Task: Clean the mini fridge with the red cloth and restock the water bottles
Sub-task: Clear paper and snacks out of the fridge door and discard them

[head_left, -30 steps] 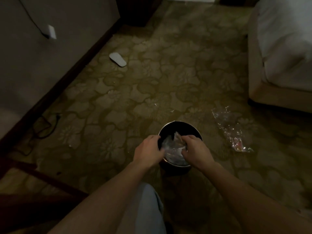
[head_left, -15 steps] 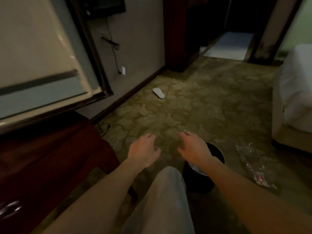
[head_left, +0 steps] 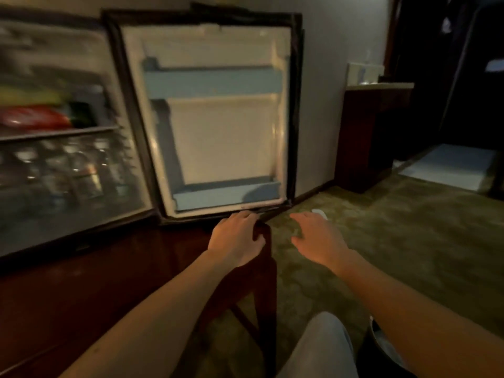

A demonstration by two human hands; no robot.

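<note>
My left hand (head_left: pixel 236 238) rests on the wooden surface (head_left: pixel 109 282) just below the fridge door (head_left: pixel 215 124), fingers relaxed; my right hand (head_left: pixel 317 237) hovers beside it, released.

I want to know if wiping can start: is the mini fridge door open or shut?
Open. The door is swung wide, its white inner liner and blue racks facing the camera, and the shelves inside are exposed.

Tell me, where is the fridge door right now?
In the head view the fridge door stands wide open at upper centre, right of the stocked shelves, its bottom edge just above the left hand.
</note>
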